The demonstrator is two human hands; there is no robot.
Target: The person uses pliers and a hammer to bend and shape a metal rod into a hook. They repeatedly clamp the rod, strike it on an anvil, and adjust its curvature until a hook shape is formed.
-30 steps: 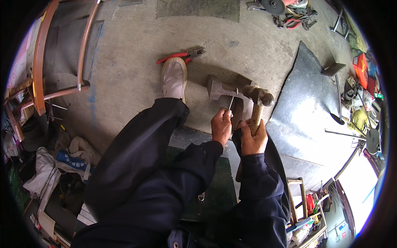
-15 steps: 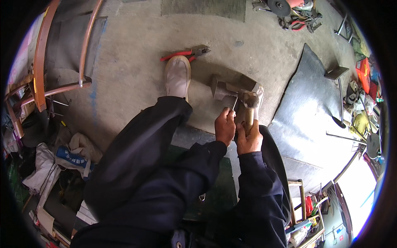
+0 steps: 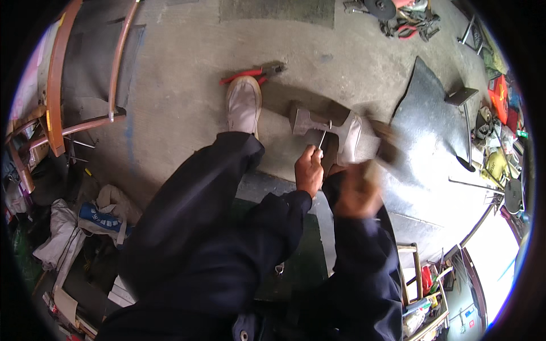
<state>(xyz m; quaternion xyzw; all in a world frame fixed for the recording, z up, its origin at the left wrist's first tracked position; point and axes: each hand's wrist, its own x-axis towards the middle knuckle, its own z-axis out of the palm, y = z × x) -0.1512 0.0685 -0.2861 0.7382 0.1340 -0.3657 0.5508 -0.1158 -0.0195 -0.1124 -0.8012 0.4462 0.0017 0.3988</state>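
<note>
My left hand [image 3: 309,170] is closed on a thin metal rod [image 3: 322,139], whose small flattened upper end lies on a notched iron block [image 3: 302,118] on the concrete floor. My right hand [image 3: 358,193], smeared by motion, grips a wooden-handled hammer [image 3: 383,142], its blurred head out to the right of the block. My left shoe [image 3: 243,105] is at the left of the block, beside red-handled pliers [image 3: 243,74]. My right shoe [image 3: 350,142] is against the block's right side.
A dark sheet [image 3: 418,99] lies at right, with metal stands [image 3: 460,96] and piled clutter [image 3: 495,159] beyond. More tools [image 3: 406,28] lie at top right. Wooden chair frames [image 3: 57,85] are at left, bags [image 3: 99,219] at lower left.
The hammer head has swung off the rod toward the right, and my right hand has moved right with it, now blurred. My left hand stays closed on the rod.
</note>
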